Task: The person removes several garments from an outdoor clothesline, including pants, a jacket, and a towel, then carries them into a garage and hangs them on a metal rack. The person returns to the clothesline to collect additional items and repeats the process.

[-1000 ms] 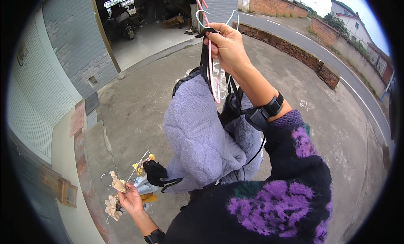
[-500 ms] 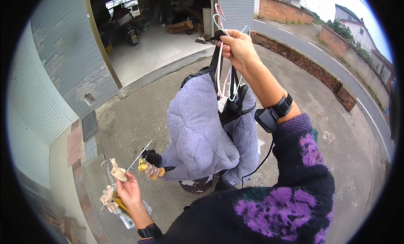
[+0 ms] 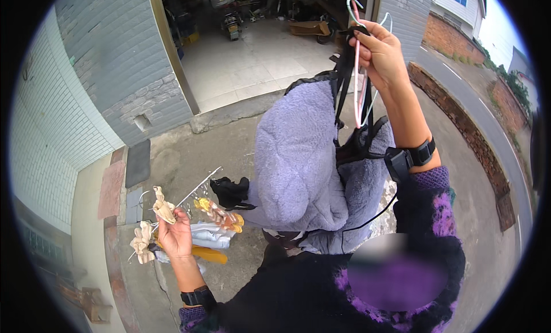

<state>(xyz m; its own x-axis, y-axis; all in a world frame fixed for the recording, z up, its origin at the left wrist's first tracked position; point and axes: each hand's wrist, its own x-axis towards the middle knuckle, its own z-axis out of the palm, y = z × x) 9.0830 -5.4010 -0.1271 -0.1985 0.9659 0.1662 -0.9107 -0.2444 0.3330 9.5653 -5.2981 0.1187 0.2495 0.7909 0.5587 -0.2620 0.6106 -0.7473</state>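
Note:
High on the right, my right hand [image 3: 383,54] is closed round black straps [image 3: 345,74] and pink and pale green clothes hangers [image 3: 360,97]. Below it hangs a bulky grey-purple fleece piece [image 3: 301,155] with black trim, which looks like a garment or cover. Lower left, my left hand [image 3: 175,232] grips a metal clip hanger [image 3: 201,186] beside a knotted beige cloth [image 3: 163,205]. From that hanger dangle a brown-and-yellow patterned piece [image 3: 221,214], light blue cloth [image 3: 209,235] and a yellow piece [image 3: 208,254]. A black cloth [image 3: 231,190] lies between hanger and fleece.
Ahead is an open garage doorway [image 3: 252,74] with a parked vehicle [image 3: 229,20] and a cardboard box [image 3: 310,28] inside. A grey brick wall [image 3: 120,57] rises on the left. A low brick wall [image 3: 459,115] borders the road at right. Dark mats [image 3: 138,163] lie by the left wall.
My right hand and the hanging fleece have shifted right in the picture, and the whole view has turned left. The clip hanger has swung, showing more of its hanging pieces. Both grips persist.

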